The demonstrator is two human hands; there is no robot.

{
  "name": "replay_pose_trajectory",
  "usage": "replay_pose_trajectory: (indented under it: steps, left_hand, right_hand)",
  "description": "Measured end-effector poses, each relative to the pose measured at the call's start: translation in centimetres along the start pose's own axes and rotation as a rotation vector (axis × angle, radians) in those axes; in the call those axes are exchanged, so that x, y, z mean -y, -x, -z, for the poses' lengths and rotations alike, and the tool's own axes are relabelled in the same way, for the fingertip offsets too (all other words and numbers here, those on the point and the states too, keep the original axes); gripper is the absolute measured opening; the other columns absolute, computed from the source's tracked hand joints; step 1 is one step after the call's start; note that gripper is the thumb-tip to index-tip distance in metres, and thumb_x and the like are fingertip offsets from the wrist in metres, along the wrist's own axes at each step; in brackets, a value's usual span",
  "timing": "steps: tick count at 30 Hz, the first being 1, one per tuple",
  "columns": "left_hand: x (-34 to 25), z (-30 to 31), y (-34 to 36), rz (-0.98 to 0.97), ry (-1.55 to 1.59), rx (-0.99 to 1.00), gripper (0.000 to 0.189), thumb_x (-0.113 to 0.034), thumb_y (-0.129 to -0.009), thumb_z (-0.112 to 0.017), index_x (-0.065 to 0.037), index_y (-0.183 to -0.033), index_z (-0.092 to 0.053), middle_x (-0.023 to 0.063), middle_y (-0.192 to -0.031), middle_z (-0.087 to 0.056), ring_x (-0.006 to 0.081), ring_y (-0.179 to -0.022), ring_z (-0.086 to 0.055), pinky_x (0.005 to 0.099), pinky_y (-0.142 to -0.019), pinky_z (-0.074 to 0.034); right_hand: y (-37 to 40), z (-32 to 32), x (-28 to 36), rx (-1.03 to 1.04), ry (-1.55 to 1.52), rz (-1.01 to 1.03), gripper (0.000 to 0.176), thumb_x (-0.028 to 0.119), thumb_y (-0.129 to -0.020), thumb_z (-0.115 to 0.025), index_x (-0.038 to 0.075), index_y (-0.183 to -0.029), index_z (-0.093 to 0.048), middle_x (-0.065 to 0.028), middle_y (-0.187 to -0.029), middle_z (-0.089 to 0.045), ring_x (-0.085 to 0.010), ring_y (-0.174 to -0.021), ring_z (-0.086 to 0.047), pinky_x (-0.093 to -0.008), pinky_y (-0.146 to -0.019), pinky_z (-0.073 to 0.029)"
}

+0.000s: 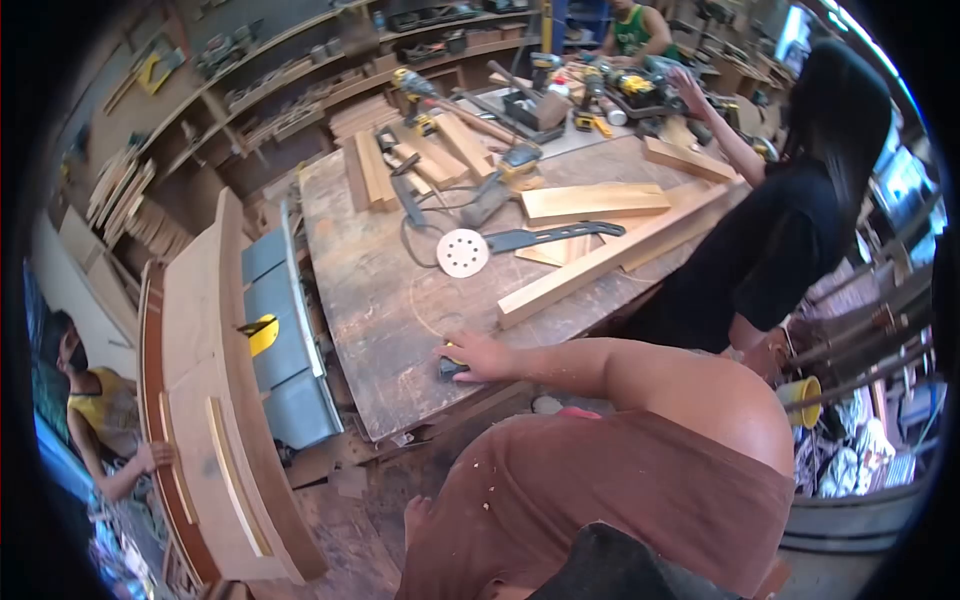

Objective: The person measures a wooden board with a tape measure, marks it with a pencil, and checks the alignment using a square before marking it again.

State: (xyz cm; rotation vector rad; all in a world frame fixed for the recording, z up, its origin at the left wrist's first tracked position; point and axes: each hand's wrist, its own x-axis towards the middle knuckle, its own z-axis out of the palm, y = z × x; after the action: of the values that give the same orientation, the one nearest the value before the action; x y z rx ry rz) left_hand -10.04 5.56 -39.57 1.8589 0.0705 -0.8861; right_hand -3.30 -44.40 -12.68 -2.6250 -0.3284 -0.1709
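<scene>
At the near edge of the workbench (385,300), my right hand (482,357) is closed around a small black-and-yellow tape measure (453,368), resting on the wood. Low in the view, part of my left hand (417,512) shows beside my brown shirt; its fingers are mostly hidden. Beyond my right hand lies a pale round sanding disc (463,253) with holes. A long black tool part (555,236) extends to its right. One long wooden beam (610,255) runs diagonally across the bench, near a shorter board (595,202).
A person in black (800,220) stands at the bench's right side. Power tools (520,165) and wood pieces (375,170) crowd the far side. To the left are a table saw (285,320) and a large curved panel (215,400), touched by another person (105,410).
</scene>
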Motion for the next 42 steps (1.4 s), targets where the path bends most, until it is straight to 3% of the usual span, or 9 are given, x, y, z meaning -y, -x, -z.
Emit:
replay_pose_trajectory:
  steps: [2, 6, 8, 19, 30, 32, 36, 40, 42]
  left_hand:
    - [3.2, 0.6, -2.8, 0.101, 0.415, 0.121, 0.049, -0.027, -0.093, -0.062, 0.011, -0.124, -0.059, 0.0243, -0.123, -0.064, 0.0292, -0.117, -0.06, 0.0383, -0.098, -0.047]
    - [-7.1, -0.4, 2.2, -0.213, -0.564, 0.007, 0.048, -0.027, -0.093, -0.062, 0.011, -0.123, -0.058, 0.0237, -0.119, -0.065, 0.0273, -0.114, -0.06, 0.0393, -0.096, -0.047]
    - [-11.8, -0.9, 5.8, -0.047, 0.07, -0.07, 0.049, -0.026, -0.093, -0.062, 0.01, -0.125, -0.056, 0.0231, -0.12, -0.064, 0.026, -0.116, -0.059, 0.0393, -0.097, -0.046]
    - [1.4, 1.1, -0.8, 0.011, 0.074, 0.1, 0.039, -0.022, -0.094, -0.063, 0.008, -0.118, -0.058, 0.0132, -0.102, -0.068, 0.0195, -0.093, -0.063, 0.0338, -0.083, -0.051]
    - [-2.4, -0.5, 2.0, 0.052, 0.213, -0.009, 0.03, -0.02, -0.095, -0.057, 0.007, -0.11, -0.059, 0.0118, -0.097, -0.066, 0.0196, -0.088, -0.063, 0.0341, -0.076, -0.051]
    - [-2.4, 0.1, 1.7, -0.701, -0.752, -0.129, 0.029, -0.022, -0.093, -0.057, 0.006, -0.102, -0.061, 0.0174, -0.094, -0.065, 0.0226, -0.086, -0.063, 0.0359, -0.076, -0.05]
    - [-9.1, 0.4, 5.0, -0.573, -0.777, 0.106, 0.029, -0.025, -0.091, -0.058, 0.004, -0.089, -0.059, 0.0197, -0.089, -0.063, 0.0254, -0.082, -0.062, 0.0377, -0.074, -0.049]
    - [0.8, -0.2, -3.3, 0.391, 0.993, 0.51, 0.035, -0.032, -0.093, -0.061, -0.001, -0.078, -0.056, 0.014, -0.08, -0.062, 0.0225, -0.071, -0.061, 0.0386, -0.066, -0.048]
    - [6.0, -0.4, -3.1, -0.026, 0.604, 0.142, 0.037, -0.037, -0.093, -0.062, 0.0, -0.091, -0.064, 0.0106, -0.083, -0.065, 0.019, -0.073, -0.061, 0.037, -0.067, -0.05]
  right_hand:
    - [0.0, -0.7, 0.2, -0.042, -0.013, 0.038, 0.068, 0.031, -0.08, -0.076, 0.011, -0.139, -0.049, -0.0208, -0.132, -0.049, -0.0397, -0.12, -0.048, -0.0488, -0.101, -0.043]
    - [-0.2, -0.1, 1.0, 0.0, 0.014, -0.011, 0.067, 0.03, -0.08, -0.076, 0.01, -0.138, -0.05, -0.0199, -0.13, -0.05, -0.0392, -0.118, -0.049, -0.0481, -0.099, -0.044]
    - [-0.2, -0.2, 1.3, 0.011, 0.028, -0.022, 0.067, 0.031, -0.079, -0.077, 0.012, -0.137, -0.05, -0.0195, -0.132, -0.05, -0.0392, -0.12, -0.05, -0.0483, -0.1, -0.044]
    - [-0.5, -0.5, 1.2, -0.047, 0.034, 0.002, 0.066, 0.029, -0.079, -0.077, 0.015, -0.138, -0.05, -0.0178, -0.131, -0.05, -0.0386, -0.116, -0.05, -0.048, -0.098, -0.046]
    - [-0.7, -0.5, 1.0, -0.01, 0.019, -0.022, 0.068, 0.027, -0.077, -0.079, 0.014, -0.137, -0.05, -0.0187, -0.133, -0.05, -0.0403, -0.119, -0.049, -0.0482, -0.1, -0.045]
    - [-0.7, -0.3, 1.2, -0.003, 0.012, -0.038, 0.067, 0.027, -0.077, -0.079, 0.014, -0.137, -0.051, -0.0188, -0.133, -0.05, -0.0402, -0.119, -0.049, -0.0483, -0.101, -0.045]
    - [-0.8, -0.6, 1.4, 0.001, -0.014, -0.084, 0.066, 0.027, -0.077, -0.079, 0.014, -0.136, -0.051, -0.0188, -0.133, -0.051, -0.0398, -0.12, -0.049, -0.0483, -0.101, -0.044]
    - [-0.7, -1.0, 0.8, -0.045, 0.011, -0.092, 0.064, 0.029, -0.076, -0.079, 0.017, -0.134, -0.053, -0.0195, -0.132, -0.051, -0.0408, -0.12, -0.05, -0.0484, -0.102, -0.044]
    - [-0.8, -1.3, 0.7, -0.043, 0.0, -0.112, 0.062, 0.03, -0.076, -0.078, 0.019, -0.132, -0.055, -0.0202, -0.132, -0.051, -0.0415, -0.12, -0.051, -0.0487, -0.103, -0.043]
